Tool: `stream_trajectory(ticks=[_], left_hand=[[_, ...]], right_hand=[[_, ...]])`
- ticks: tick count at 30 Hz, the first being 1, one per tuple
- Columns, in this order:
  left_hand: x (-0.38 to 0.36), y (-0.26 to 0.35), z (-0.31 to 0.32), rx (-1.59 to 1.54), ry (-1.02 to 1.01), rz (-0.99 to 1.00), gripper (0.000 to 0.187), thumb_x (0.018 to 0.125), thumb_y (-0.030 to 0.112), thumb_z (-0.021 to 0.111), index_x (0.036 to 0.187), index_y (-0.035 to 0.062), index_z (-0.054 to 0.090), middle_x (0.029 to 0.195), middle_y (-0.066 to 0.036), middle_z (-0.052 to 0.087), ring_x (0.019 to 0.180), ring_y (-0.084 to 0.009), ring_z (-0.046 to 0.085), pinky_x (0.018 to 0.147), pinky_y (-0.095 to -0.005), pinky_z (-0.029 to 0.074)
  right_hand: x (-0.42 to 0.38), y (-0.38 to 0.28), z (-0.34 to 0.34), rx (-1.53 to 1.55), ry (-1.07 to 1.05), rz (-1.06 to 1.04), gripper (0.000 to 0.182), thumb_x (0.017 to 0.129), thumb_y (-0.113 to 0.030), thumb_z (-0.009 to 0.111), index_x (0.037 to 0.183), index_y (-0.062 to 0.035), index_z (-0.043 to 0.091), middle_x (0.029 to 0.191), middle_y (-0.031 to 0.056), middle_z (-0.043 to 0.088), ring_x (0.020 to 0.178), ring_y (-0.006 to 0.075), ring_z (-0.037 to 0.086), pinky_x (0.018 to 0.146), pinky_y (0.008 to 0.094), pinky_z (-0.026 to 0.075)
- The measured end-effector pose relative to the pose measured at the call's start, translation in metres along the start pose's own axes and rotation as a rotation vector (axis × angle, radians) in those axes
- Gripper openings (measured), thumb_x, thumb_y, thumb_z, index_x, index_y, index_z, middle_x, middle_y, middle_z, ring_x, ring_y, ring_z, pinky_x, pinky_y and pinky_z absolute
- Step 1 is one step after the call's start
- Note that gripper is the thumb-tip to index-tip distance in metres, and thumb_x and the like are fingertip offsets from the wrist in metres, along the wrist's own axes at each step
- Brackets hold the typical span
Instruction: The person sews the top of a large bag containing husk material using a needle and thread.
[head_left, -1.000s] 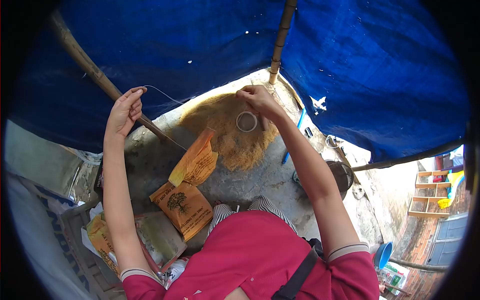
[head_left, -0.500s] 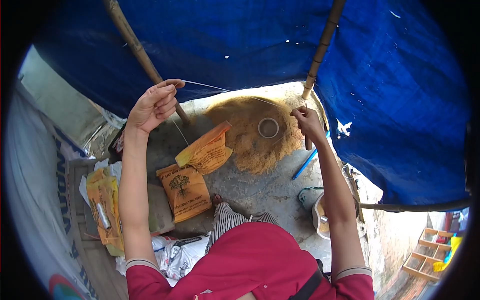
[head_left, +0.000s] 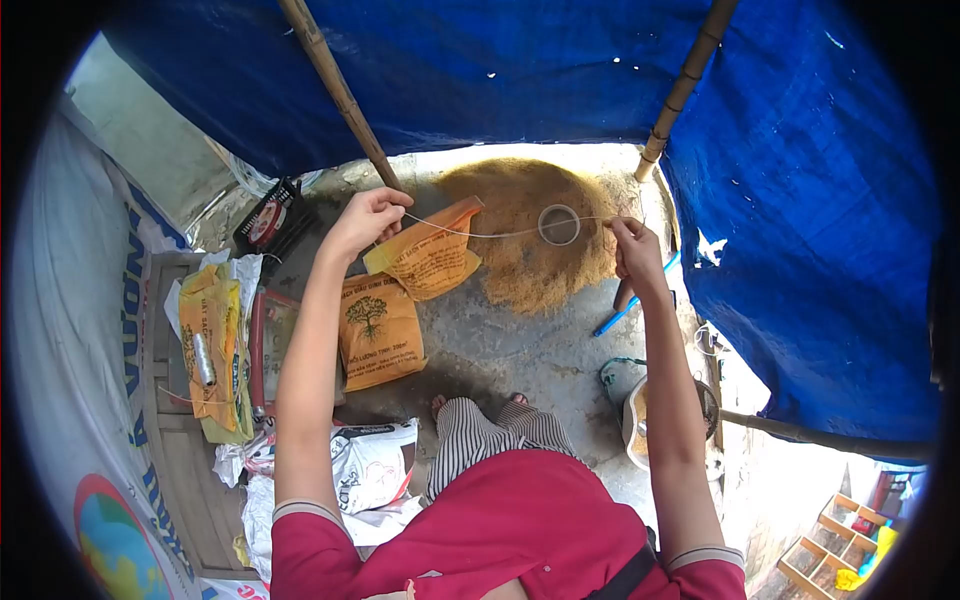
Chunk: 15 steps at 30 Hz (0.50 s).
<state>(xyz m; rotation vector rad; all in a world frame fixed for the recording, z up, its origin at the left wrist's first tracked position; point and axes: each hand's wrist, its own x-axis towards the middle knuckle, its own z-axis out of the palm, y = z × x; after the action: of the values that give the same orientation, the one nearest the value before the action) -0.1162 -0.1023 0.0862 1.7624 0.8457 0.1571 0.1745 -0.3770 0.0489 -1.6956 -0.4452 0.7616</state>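
A thin white string (head_left: 480, 235) runs slack between my two hands. My left hand (head_left: 370, 222) pinches one end of the span, just left of a crumpled orange bag (head_left: 430, 262). The other end is between the fingertips of my right hand (head_left: 637, 250), and a brown rod-like piece (head_left: 624, 296) shows just below that hand. Behind the string, a pale round ring or tube (head_left: 544, 238) stands in a heap of yellowish sand (head_left: 520, 285) on the floor. A flat orange printed bag (head_left: 385, 345) with a tree picture lies below the crumpled one.
Blue tarpaulin (head_left: 500, 90) hangs ahead, with bamboo poles (head_left: 340, 90) against it. A blue stick (head_left: 612, 322) and a white bucket (head_left: 634, 440) are at right. On the left are a black basket (head_left: 290, 222), orange packets (head_left: 205, 345) and white plastic sacks (head_left: 370, 455).
Both hands have come lower in view, and my left hand has moved right, closer to my right hand. The string, nearly straight before, now sags. The camera view has shifted slightly.
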Motion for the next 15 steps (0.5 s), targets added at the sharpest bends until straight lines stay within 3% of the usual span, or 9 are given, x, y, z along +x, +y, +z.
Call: stream_trajectory(ticks=[1,3,4,6,9,11,12,14,15], left_hand=[[-0.003,-0.008,0.003,-0.007,0.003,-0.005,0.038,0.084,0.013,0.058,0.12,0.0004,0.052,0.083,-0.006,0.061,0.068,-0.0116,0.056,0.059,-0.0255,0.047],[-0.008,-0.022,0.014,0.711,0.329,0.2,0.062,0.078,0.021,0.064,0.132,0.0011,0.04,0.117,-0.019,0.055,0.11,-0.027,0.052,0.092,-0.0396,0.043],[-0.012,-0.016,0.016,0.661,0.246,0.168,0.079,0.072,0.026,0.068,0.137,0.0017,0.031,0.138,-0.023,0.037,0.131,-0.0326,0.031,0.108,-0.0432,0.027],[-0.023,-0.004,0.03,0.15,-0.091,0.271,0.078,0.074,0.024,0.072,0.137,0.0013,0.032,0.139,-0.02,0.038,0.131,-0.0295,0.032,0.108,-0.0382,0.028],[-0.03,-0.01,0.065,-0.167,-0.28,0.397,0.07,0.079,0.023,0.071,0.135,0.0018,0.034,0.136,-0.016,0.042,0.126,-0.0265,0.041,0.104,-0.0379,0.035],[-0.041,-0.006,0.067,-0.402,-0.479,0.361,0.055,0.082,0.02,0.067,0.128,0.0014,0.044,0.118,-0.009,0.057,0.104,-0.0193,0.056,0.085,-0.0307,0.047],[-0.042,-0.01,0.06,-0.4,-0.471,0.358,0.055,0.082,0.02,0.067,0.128,0.0014,0.044,0.118,-0.009,0.057,0.104,-0.0193,0.056,0.085,-0.0307,0.047],[-0.043,-0.02,0.046,-0.343,-0.456,0.192,0.032,0.088,0.016,0.061,0.115,0.0014,0.055,0.08,0.002,0.057,0.067,-0.0042,0.051,0.057,-0.0192,0.041],[-0.048,-0.022,0.037,-0.343,-0.456,0.196,0.032,0.088,0.016,0.061,0.115,0.0014,0.055,0.08,0.002,0.057,0.067,-0.0042,0.051,0.057,-0.0192,0.041]], right_hand=[[-0.004,0.001,0.009,-0.006,-0.006,0.003,0.02,0.091,-0.022,0.053,0.098,-0.0047,0.062,0.051,-0.0024,0.042,0.037,0.0062,0.038,0.033,0.0227,0.028],[-0.014,0.001,0.032,0.001,-0.07,-0.005,0.02,0.092,-0.021,0.052,0.098,-0.0045,0.062,0.051,-0.0021,0.043,0.038,0.0059,0.038,0.034,0.0225,0.029],[-0.025,-0.009,0.049,-0.135,-0.07,0.0,0.02,0.092,-0.021,0.052,0.098,-0.0044,0.062,0.052,-0.0013,0.045,0.04,0.0056,0.039,0.035,0.0226,0.031],[-0.05,-0.026,0.084,-0.227,-0.194,-0.004,0.021,0.092,-0.022,0.053,0.098,-0.0041,0.062,0.052,-0.0016,0.045,0.04,0.0056,0.04,0.036,0.0226,0.032],[-0.068,-0.042,0.126,-0.301,-0.425,-0.038,0.021,0.092,-0.022,0.054,0.098,-0.0038,0.062,0.052,-0.0025,0.045,0.041,0.0056,0.041,0.038,0.0226,0.033],[-0.076,-0.047,0.146,-0.278,-0.532,-0.061,0.022,0.091,-0.023,0.054,0.098,-0.0036,0.062,0.052,-0.0031,0.045,0.042,0.0055,0.041,0.038,0.0226,0.033],[-0.078,-0.05,0.152,-0.291,-0.505,-0.077,0.022,0.091,-0.023,0.054,0.097,-0.0034,0.062,0.052,-0.0036,0.044,0.042,0.0053,0.041,0.038,0.0226,0.032],[-0.087,-0.058,0.159,-0.312,-0.439,-0.087,0.022,0.091,-0.022,0.055,0.095,-0.0028,0.063,0.052,-0.0035,0.045,0.043,0.0046,0.041,0.039,0.0228,0.032],[-0.089,-0.057,0.165,-0.313,-0.437,-0.09,0.022,0.091,-0.022,0.055,0.095,-0.0028,0.063,0.052,-0.0035,0.045,0.043,0.0046,0.041,0.039,0.0228,0.032]])
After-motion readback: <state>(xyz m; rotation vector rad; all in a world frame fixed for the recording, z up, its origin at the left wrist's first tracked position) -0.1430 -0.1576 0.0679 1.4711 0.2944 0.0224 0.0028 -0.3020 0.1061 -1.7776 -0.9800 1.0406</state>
